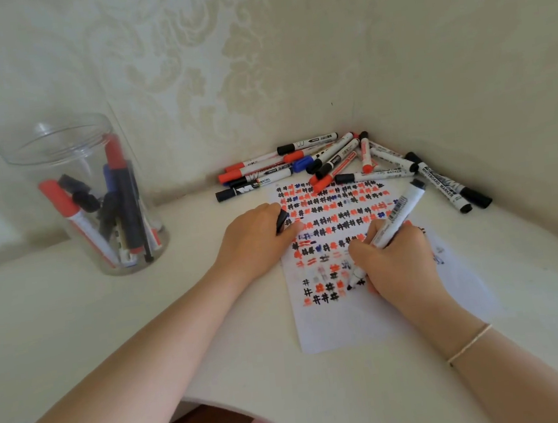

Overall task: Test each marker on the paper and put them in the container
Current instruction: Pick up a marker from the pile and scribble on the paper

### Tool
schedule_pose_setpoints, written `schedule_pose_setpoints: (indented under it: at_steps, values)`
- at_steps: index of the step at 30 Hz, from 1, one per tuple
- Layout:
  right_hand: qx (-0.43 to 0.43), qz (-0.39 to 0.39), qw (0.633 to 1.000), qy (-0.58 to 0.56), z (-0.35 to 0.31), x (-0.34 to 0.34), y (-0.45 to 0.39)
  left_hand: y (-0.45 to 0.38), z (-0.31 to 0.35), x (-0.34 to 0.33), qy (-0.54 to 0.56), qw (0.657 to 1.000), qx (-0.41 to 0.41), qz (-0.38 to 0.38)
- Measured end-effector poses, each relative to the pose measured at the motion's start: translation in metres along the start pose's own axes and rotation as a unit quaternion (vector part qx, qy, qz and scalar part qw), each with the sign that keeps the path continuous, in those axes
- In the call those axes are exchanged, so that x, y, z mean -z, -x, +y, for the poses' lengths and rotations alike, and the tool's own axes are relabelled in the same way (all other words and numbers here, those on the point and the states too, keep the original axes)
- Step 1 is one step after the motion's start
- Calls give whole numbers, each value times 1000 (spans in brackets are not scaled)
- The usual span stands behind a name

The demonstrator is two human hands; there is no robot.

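A white sheet of paper lies on the table, covered with rows of black, red and blue hash marks. My right hand grips an uncapped white marker, its black tip down on the paper near the lowest rows. My left hand rests on the paper's left edge and holds the black cap in its curled fingers. A clear plastic jar stands at the left, open on top, with several red, black and blue markers inside.
A pile of several capped markers lies in the corner behind the paper, some trailing along the right wall. Patterned walls close the table at the back and right. The table's curved front edge runs near my body.
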State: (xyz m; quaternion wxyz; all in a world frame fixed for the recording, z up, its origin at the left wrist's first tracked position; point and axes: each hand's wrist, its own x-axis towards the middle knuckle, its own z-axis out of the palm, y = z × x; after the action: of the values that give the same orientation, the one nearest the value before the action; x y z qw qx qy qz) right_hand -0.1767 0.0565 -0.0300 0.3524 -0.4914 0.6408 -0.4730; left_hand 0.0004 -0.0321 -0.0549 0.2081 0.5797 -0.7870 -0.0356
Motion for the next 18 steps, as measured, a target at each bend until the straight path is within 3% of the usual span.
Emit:
schedule_pose_setpoints:
  at_steps: [18]
  values:
    - [-1,-6,1000,-17,1,1,-2,0,-1,-1,3,1000,3,5]
